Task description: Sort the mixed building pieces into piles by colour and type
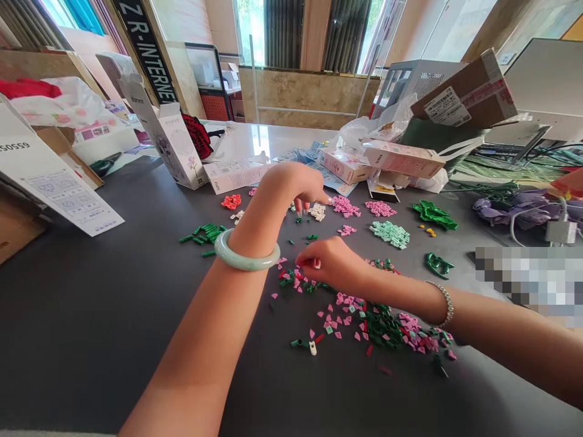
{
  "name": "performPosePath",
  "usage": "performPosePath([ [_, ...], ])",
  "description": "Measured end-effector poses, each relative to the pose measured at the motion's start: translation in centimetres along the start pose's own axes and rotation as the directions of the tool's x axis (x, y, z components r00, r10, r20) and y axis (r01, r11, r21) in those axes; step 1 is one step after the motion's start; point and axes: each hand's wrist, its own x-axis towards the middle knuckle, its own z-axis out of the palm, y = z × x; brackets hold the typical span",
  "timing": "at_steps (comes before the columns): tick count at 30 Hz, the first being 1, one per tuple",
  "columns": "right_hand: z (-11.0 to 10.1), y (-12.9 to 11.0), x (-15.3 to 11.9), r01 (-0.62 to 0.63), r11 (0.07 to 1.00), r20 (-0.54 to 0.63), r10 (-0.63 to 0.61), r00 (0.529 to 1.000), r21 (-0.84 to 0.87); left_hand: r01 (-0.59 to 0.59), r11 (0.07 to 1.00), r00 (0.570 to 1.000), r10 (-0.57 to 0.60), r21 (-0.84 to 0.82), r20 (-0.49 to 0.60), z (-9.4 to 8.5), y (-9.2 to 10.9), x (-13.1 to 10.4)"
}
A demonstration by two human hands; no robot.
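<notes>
My left hand [300, 185], with a jade-green bangle [246, 258] at its wrist, reaches over the sorted building-brick pieces. Its index finger stretches to the edge of a pink pile [346, 206], while other fingers hang apart beside the cream pieces [317, 212]. Closer to me, my right hand [325, 258] is closed in a pinch above the loose pink and green pieces [291, 278]; whatever its fingertips hold is hidden. Below the right forearm lies a mixed heap of dark green [385, 328] and pink pieces [414, 334].
Sorted piles of green sticks [207, 233], red-orange pieces [231, 201], mint pieces [390, 234] and green leaves [434, 215] surround the hands. Cartons [344, 164] and a tall white box [170, 145] stand behind. Purple flowers [514, 209] and a white charger [561, 230] lie right.
</notes>
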Motion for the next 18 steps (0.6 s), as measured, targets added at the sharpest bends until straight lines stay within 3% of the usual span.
performPosePath([
  [7, 1.5, -0.7, -0.2, 0.111, 0.992, 0.060, -0.108, 0.992, -0.063, -0.025, 0.999, 1.000, 0.025, -0.020, -0.001, 0.1, 0.1, 0.0],
  [18, 1.1, -1.4, -0.3, 0.060, 0.981, 0.106, -0.040, 0.994, -0.185, 0.048, 0.998, 0.997, -0.047, 0.026, -0.065, -0.2, 0.3, -1.3],
])
